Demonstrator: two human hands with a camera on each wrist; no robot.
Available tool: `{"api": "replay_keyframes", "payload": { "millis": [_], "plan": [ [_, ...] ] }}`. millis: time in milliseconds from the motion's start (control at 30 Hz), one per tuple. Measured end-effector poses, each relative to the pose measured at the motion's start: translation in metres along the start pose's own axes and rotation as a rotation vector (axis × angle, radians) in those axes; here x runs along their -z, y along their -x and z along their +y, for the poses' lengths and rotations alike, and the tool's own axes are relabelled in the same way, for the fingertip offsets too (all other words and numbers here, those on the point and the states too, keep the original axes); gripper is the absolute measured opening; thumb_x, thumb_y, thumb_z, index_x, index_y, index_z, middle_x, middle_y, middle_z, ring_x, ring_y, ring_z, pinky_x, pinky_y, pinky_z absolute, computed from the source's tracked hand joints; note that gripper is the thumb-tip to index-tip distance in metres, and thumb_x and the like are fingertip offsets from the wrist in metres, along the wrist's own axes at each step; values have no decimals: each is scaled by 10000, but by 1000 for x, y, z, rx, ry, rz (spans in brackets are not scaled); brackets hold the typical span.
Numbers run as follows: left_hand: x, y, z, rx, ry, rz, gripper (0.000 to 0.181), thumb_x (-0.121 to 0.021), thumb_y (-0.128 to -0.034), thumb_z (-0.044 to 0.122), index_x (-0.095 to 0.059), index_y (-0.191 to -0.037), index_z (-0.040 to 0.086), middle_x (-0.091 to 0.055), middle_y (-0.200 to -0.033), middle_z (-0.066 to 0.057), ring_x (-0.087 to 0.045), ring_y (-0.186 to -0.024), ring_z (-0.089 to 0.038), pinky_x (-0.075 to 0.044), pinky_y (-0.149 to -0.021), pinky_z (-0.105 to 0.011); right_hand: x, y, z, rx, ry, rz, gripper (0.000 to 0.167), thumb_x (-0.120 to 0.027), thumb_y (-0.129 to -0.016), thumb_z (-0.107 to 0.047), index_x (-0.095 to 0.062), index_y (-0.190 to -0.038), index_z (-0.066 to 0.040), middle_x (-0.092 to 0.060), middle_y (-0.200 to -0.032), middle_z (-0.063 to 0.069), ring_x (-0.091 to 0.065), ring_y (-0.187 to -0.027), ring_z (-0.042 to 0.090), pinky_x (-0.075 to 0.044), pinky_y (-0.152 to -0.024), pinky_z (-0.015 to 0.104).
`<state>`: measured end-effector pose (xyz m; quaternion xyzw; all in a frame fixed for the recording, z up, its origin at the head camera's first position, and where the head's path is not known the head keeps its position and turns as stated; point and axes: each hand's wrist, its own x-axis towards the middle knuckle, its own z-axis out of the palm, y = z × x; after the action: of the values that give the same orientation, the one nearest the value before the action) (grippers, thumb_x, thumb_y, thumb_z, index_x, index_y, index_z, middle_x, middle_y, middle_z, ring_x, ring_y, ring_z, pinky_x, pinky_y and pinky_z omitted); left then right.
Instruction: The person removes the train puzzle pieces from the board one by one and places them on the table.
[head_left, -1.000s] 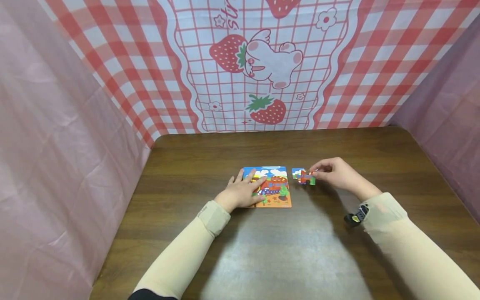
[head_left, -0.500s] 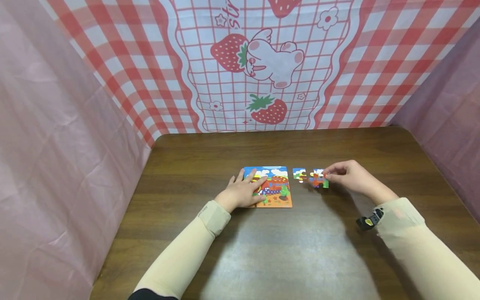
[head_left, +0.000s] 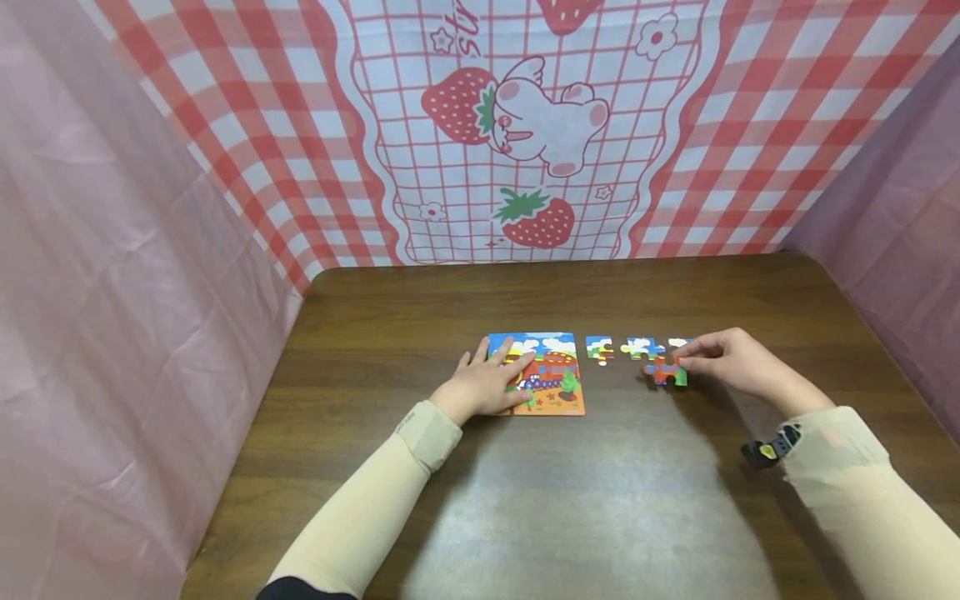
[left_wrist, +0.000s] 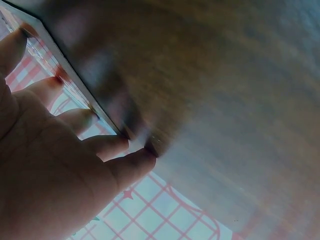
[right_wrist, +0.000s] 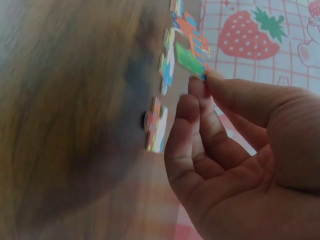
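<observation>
My left hand [head_left: 480, 387] rests with spread fingers on a flat, bright picture board [head_left: 557, 406] showing a red train, sky and orange ground. In the left wrist view its fingertips lie along the thin edge [left_wrist: 70, 70] of that board. Between thumb and fingertips my right hand [head_left: 738, 367] pinches a jigsaw piece [head_left: 665, 372], red, blue and green, held just above the table. Two jigsaw pieces, one yellow-green [head_left: 599, 347] and one blue-white [head_left: 640, 347], lie right of the board. Partly behind the right fingertips is another jigsaw piece [head_left: 678, 342].
The brown wooden table [head_left: 585, 500] stands against a red checked strawberry cloth [head_left: 525, 125]. Pink curtains [head_left: 112, 292] hang at both sides. A black strap device [head_left: 768, 448] sits on the right wrist.
My right hand has moved to the right and slightly nearer with the pinched jigsaw piece, leaving pieces spaced in a row on the table. The left hand has stayed on the board.
</observation>
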<state>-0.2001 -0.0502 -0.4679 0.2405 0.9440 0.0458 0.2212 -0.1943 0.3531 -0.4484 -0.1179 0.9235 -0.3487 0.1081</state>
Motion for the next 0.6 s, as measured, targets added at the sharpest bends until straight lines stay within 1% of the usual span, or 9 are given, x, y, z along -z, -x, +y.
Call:
{"api": "replay_keyframes", "payload": {
  "millis": [100,267,400,600],
  "plan": [
    [0,1,0,-2,1,2,705,-389,-1020,657,-126,-1632,426,18,-1701,-14,38,-1517,-403,-120,-1175,-599,2,4,7,-11,-5,-9,234,-739,-966,-227,-789,-1102,-44,-751,-1012,62,-619,-888,87,-505,-711,258],
    [0,1,0,-5,4,4,707,-395,-1020,655,-131,-1633,420,9,-1701,-18,35,-1515,-411,-119,-1174,-603,4,11,14,-6,-16,-24,234,-742,-960,-192,-779,-1094,-5,-755,-976,62,-613,-850,71,-508,-694,251],
    [0,0,0,-4,11,9,707,-403,-1019,652,-138,-1632,422,4,-1701,-16,35,-1516,-410,-115,-1175,-600,8,15,18,-5,-13,-38,229,-737,-963,-190,-781,-1089,-4,-759,-979,56,-625,-866,57,-514,-708,248],
    [-1,-1,-1,-5,11,12,706,-403,-1017,655,-137,-1631,428,4,-1701,-15,40,-1516,-405,-112,-1175,-600,15,20,23,-32,7,-62,251,-729,-972,-221,-779,-1114,-21,-754,-1031,65,-626,-913,65,-520,-736,259]
  ]
}}
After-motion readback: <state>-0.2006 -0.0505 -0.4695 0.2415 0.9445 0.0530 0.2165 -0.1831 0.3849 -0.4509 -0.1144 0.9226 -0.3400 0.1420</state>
